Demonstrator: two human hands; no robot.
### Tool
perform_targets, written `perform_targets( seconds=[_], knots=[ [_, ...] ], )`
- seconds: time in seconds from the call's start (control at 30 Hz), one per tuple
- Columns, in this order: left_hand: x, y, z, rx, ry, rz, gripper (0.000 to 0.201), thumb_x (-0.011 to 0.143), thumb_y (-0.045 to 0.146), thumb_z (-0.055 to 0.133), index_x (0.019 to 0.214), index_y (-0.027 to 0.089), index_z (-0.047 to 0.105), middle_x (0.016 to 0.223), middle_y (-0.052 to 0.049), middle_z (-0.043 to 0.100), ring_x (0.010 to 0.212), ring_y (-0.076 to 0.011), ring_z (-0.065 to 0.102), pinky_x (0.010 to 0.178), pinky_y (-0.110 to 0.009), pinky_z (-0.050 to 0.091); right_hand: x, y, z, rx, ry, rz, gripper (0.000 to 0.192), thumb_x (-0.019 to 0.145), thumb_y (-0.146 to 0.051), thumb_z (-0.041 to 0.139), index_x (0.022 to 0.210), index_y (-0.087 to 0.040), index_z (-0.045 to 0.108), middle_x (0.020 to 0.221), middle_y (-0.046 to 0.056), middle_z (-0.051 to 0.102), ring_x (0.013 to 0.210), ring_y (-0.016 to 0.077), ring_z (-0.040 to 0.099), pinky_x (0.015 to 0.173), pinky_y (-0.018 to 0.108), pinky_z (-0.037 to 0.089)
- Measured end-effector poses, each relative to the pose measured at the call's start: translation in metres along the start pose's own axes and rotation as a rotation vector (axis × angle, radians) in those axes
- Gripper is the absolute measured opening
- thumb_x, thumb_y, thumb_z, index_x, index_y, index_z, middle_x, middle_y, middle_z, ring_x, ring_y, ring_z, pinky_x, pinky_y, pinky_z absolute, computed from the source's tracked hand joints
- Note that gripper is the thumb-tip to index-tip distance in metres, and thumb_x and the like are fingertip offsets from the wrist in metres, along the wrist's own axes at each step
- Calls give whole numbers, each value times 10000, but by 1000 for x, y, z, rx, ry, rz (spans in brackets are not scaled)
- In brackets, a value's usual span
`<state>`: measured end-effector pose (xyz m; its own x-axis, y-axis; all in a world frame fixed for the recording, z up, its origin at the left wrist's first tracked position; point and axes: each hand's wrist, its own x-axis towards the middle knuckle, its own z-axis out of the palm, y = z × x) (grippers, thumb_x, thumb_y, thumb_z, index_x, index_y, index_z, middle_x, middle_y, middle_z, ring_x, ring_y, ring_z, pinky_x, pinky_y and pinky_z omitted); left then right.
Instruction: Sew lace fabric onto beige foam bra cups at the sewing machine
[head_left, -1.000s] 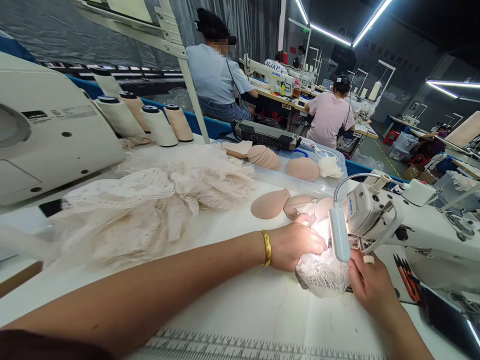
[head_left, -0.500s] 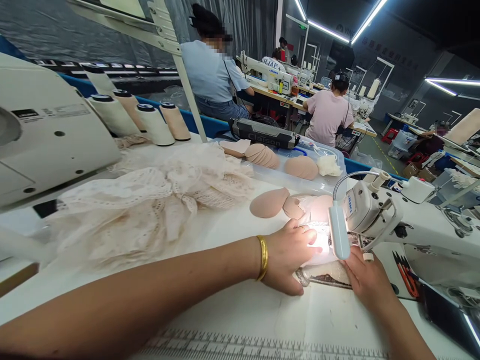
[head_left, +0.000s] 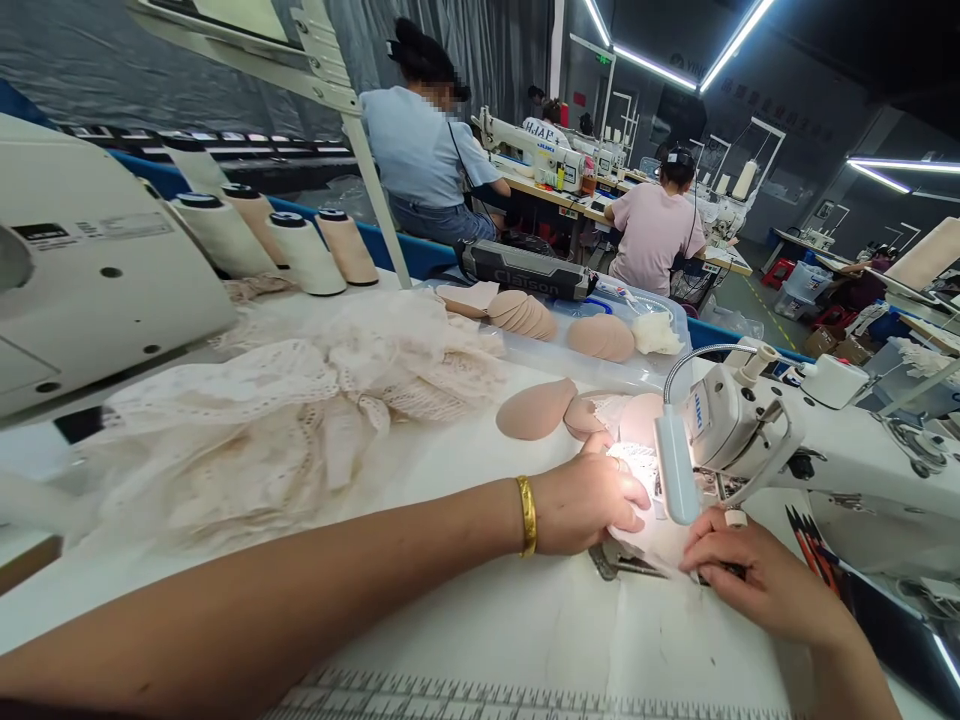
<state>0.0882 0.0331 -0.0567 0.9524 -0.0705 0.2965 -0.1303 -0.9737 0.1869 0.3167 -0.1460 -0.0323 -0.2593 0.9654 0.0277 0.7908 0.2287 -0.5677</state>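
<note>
the left hand (head_left: 589,505) and right hand (head_left: 757,575), both half curled, touch one lace piece (head_left: 658,543) by the sewing machine (head_left: 724,420); whether either grips it i cannot tell; five thread cones (head_left: 307,258) stand on the white worktop (head_left: 465,620), two nearer people (head_left: 427,150) sitting under strip lights (head_left: 739,42)

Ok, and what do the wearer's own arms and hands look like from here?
Two human hands, left and right, both ungloved. A shiny gold-coloured bangle circles the left wrist; no jewellery shows on the right wrist. The forearms are bare where visible, with no sleeve clearly in view and no cables on them.
</note>
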Motion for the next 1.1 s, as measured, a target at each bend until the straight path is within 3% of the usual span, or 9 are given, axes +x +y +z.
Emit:
perform_targets(
  seconds=[0.1, 0.2, 0.37, 0.6, 1.1],
  knots=[
    [2, -3, 0, 20, 23, 21, 380, 690, -1, 658, 945, 272, 731, 1096, 6, 748, 939, -227, 633, 971, -426, 368, 6, 4, 13, 24, 211, 33, 244, 1017, -328, 515, 1097, -309, 745, 1124, 33, 720, 1053, 230, 669, 930, 373, 549],
    [3, -3, -2, 48, 28, 43, 417, 650, -36, 642, 935, 260, 713, 1006, 11, 755, 883, -216, 641, 1032, -454, 353, 16, 12, 33, -137, 345, 20, 273, 1028, -326, 491, 1126, -300, 744, 1203, 50, 719, 1145, 268, 646, 1030, 448, 496],
    [1, 0, -6, 93, -2, 70, 365, 600, -72, 626, 810, 225, 661, 846, 34, 721, 813, -188, 634, 1055, -447, 355, 21, 19, 45, -325, 370, -33, 253, 1012, -248, 499, 1140, -301, 711, 1156, 26, 741, 1085, 255, 663, 996, 452, 495],
    [5, -4, -6, 82, 26, 58, 376, 619, -61, 625, 852, 230, 675, 971, 17, 750, 874, -210, 640, 1045, -453, 339, 21, 17, 44, -453, 418, -35, 288, 1021, -242, 491, 1238, -298, 671, 1254, 31, 725, 1167, 279, 640, 1078, 500, 416],
    [11, -13, -5, 46, 61, 42, 239, 696, -15, 654, 802, 199, 666, 925, -9, 759, 929, -225, 644, 1089, -479, 264, 27, 24, 47, -515, 489, -28, 382, 1001, -215, 460, 1324, -274, 655, 1259, 67, 719, 1147, 293, 634, 992, 522, 511]
  ],
)
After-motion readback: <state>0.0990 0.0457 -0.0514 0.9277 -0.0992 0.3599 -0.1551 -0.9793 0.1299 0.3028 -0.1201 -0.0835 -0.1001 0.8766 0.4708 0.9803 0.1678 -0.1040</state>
